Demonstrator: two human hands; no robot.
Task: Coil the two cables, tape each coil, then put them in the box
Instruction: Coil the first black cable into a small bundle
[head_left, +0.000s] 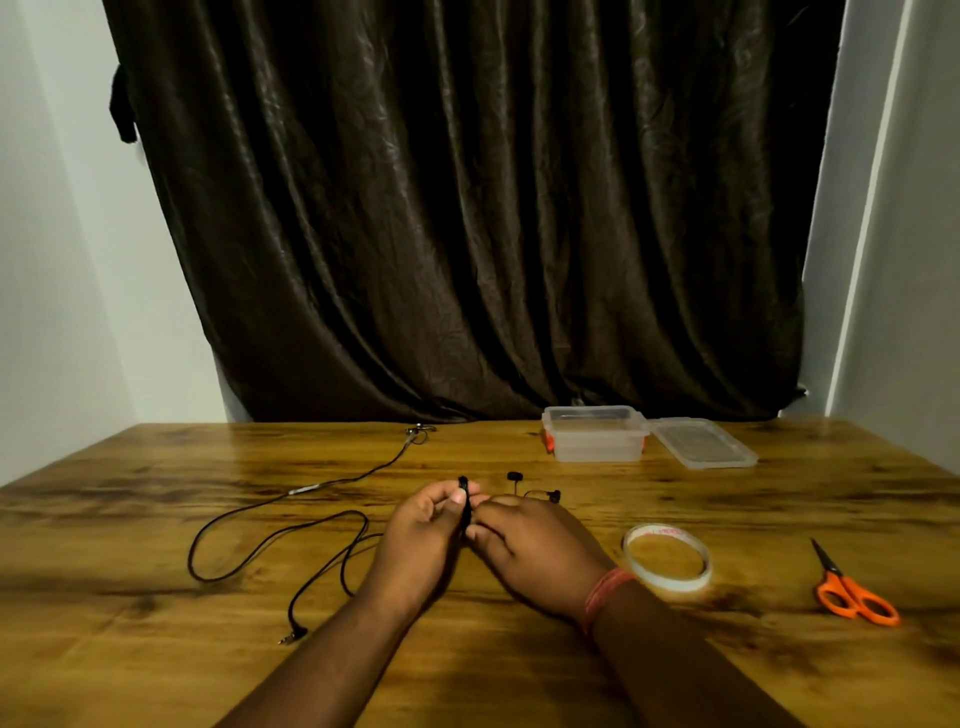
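Both forearms reach forward from the near edge of the table and meet over its middle. The left hand has its fingers curled, thumb and fingertips pinching a small black bundle of cable held upright. The right hand sits just beside it, knuckles up, fingers bent onto the bundle's lower part. A reddish thread band circles the right wrist

Hands hide part of the black cable.
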